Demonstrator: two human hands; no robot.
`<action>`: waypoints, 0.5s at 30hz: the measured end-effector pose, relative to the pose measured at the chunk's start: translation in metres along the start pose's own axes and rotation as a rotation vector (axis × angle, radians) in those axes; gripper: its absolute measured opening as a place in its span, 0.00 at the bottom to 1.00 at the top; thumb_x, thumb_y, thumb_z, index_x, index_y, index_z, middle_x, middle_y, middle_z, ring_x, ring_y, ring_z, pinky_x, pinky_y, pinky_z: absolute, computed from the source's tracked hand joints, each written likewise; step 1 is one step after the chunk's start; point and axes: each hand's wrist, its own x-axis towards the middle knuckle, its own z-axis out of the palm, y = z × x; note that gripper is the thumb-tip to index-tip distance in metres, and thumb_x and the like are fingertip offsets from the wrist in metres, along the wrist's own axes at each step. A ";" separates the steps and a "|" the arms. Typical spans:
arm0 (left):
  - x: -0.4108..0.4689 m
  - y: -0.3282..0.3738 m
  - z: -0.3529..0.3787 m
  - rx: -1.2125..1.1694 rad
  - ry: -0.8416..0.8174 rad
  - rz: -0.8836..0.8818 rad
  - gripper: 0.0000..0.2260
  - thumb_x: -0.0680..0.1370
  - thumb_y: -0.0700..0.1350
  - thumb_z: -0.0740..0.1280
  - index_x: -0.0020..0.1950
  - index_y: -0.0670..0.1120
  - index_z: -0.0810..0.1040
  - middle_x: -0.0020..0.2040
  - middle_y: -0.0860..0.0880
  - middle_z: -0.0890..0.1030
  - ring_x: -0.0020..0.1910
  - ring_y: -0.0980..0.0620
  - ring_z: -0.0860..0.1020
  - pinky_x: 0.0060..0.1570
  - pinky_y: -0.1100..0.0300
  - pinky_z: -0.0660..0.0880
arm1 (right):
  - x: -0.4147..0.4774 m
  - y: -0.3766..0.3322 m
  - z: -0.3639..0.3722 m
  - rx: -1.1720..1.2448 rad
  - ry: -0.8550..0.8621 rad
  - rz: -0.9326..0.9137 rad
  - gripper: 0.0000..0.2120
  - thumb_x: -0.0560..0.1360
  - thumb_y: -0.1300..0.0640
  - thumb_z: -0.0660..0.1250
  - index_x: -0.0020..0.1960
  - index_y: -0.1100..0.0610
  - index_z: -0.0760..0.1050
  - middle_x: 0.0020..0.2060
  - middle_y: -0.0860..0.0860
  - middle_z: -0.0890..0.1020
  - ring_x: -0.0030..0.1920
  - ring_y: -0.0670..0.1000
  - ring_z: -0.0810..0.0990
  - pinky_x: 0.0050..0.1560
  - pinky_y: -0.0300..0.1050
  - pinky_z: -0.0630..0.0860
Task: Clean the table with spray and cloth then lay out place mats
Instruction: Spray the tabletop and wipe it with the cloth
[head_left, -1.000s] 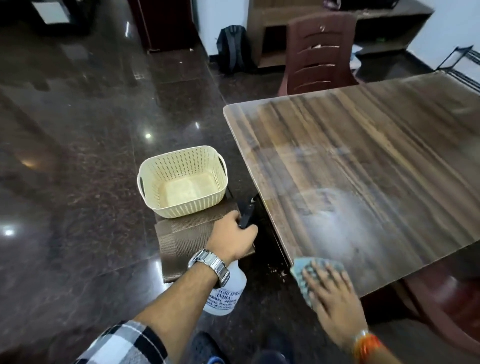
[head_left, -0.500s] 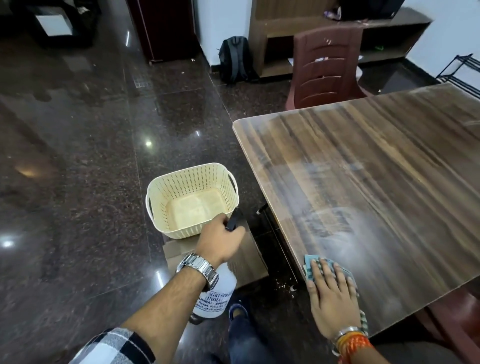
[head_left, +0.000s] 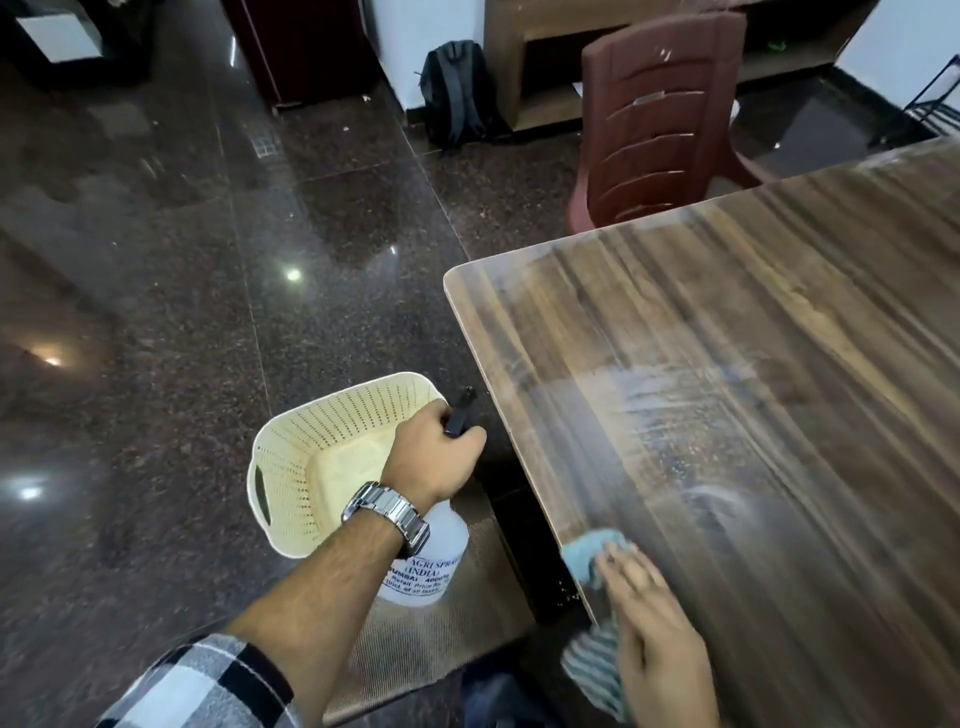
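My left hand grips the black trigger head of a white spray bottle, held over the floor beside the table's left edge. My right hand lies flat on a blue-grey striped cloth at the near left edge of the wooden table; part of the cloth hangs over the edge. The tabletop shows pale wet streaks and spray droplets beyond the cloth. Brown woven place mats lie on the floor under the bottle.
A cream perforated plastic basket sits on the floor mats left of the table. A maroon plastic chair stands at the table's far end. A dark backpack leans by the wall. The floor is dark polished granite.
The view has shifted closer to the table. My right hand with the cloth has slid along the near left edge, and the left hand with the bottle sits nearer the basket.
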 end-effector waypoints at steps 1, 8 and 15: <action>0.008 0.004 0.000 0.009 0.003 0.000 0.10 0.73 0.46 0.68 0.36 0.47 0.69 0.32 0.49 0.75 0.33 0.44 0.73 0.33 0.55 0.66 | 0.025 0.010 0.004 0.061 0.009 0.063 0.18 0.77 0.62 0.57 0.64 0.56 0.77 0.65 0.47 0.75 0.67 0.49 0.71 0.68 0.36 0.63; 0.057 0.025 -0.008 0.034 0.053 -0.014 0.10 0.75 0.47 0.68 0.37 0.47 0.69 0.32 0.49 0.75 0.34 0.44 0.74 0.32 0.54 0.65 | 0.187 0.043 0.058 -0.270 -0.284 0.555 0.30 0.80 0.43 0.52 0.78 0.52 0.50 0.78 0.55 0.46 0.76 0.60 0.47 0.75 0.58 0.49; 0.086 0.017 -0.023 0.029 0.086 -0.026 0.13 0.75 0.46 0.68 0.35 0.48 0.66 0.31 0.51 0.73 0.32 0.48 0.70 0.33 0.54 0.65 | 0.233 0.031 0.097 -0.422 -0.196 0.619 0.28 0.77 0.43 0.47 0.76 0.49 0.59 0.77 0.52 0.54 0.75 0.63 0.49 0.72 0.64 0.45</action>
